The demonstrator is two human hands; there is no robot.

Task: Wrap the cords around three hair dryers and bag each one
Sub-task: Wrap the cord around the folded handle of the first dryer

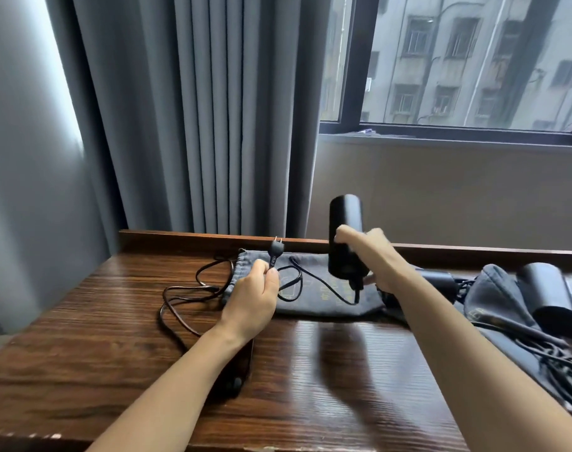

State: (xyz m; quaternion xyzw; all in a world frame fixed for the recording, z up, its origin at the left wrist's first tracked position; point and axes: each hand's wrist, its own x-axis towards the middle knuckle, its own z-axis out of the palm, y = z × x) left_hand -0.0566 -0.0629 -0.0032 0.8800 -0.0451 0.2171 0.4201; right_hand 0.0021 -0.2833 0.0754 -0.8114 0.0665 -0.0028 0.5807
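Hair dryer (345,236) in our right hand (372,256): a smooth, matte black cylinder held upright above the far middle of the worktop (310,370), our fingers (346,234) curled round its lower half. Its thin black cord (323,282) leaves the bottom end and trails left in loose loops. Our left hand (256,295) pinches the cord just below the plug (275,249) between thumb and fingertips, with the two metal prongs pointing up and away.

Under both hands a flat grey cloth bag (314,298) lies along the far edge; it has faint yellow print on it, and we cannot tell if anything is inside. More cord (183,295) lies slack on the wood to the left of the bag.

At the far right we see another dark dryer (545,288) with its round barrel on a crumpled grey bag (493,295), beside a tangle of black cord (552,353). Between this and our right wrist a further black shape shows, too blurred to tell apart.

We work on dark brown wood with a streaky grain and a glossy finish, with a raised lip at the far side. A small dark object (235,373) lies partly hidden under our left forearm.

Grey pleated curtains (212,109) hang behind.
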